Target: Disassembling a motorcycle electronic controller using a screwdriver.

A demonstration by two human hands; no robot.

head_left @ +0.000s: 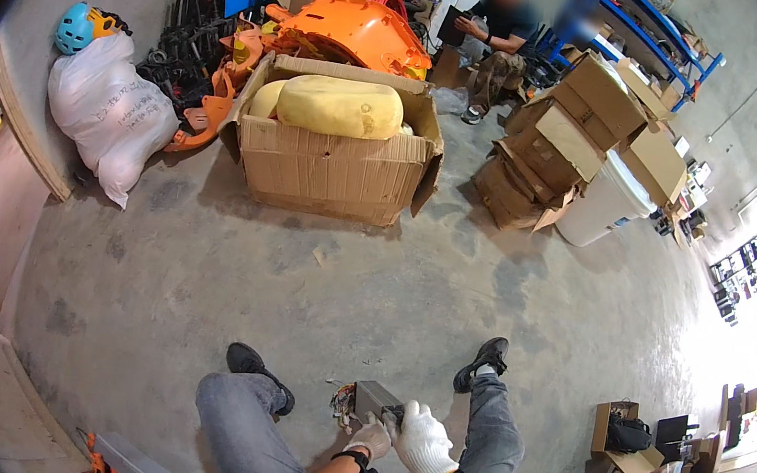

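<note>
Between my knees, a grey metal box (375, 398) is held up off the floor, with a bundle of coloured wires (342, 406) coming out of its far left end. My left hand (374, 436), in a pale glove, grips the near side of this box. Closed at the box's near right corner is my right hand (425, 444), in a white knitted glove. Something dark shows by its fingertips, too small to name. Both wrists wear black bands.
Ahead stands a cardboard box (329, 172) with yellow padded pieces, an orange plastic shell (354, 32) behind it. A white sack (111, 107) sits left; stacked cartons (545, 153) and a white bin (601, 205) stand right. Another grey box (138, 464) lies lower left. A person (503, 36) sits at the back.
</note>
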